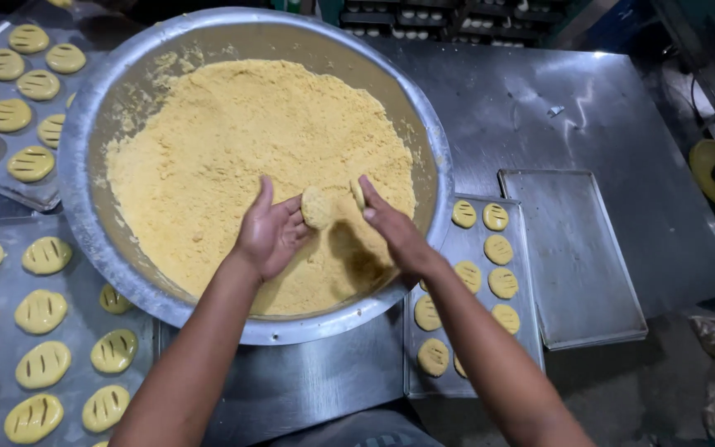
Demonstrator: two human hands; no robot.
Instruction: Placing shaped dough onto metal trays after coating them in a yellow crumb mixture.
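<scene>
I see my left hand (268, 236) cupped palm-up over the wide metal bowl (84, 190), its fingers (295, 217) curled against a small round dough lump (317, 207), soft and grainy. My right hand (395, 236) pinches a second, thinner dough piece (358, 194) just beside it. Beneath the fingers lies crumbly yellow dough (233, 141). Right of the fingers, past the bowl's rim, a steel tray (473, 248) holds smooth flat discs (498, 248); farther right an empty tray (573, 257) rests on the counter (523, 108).
</scene>
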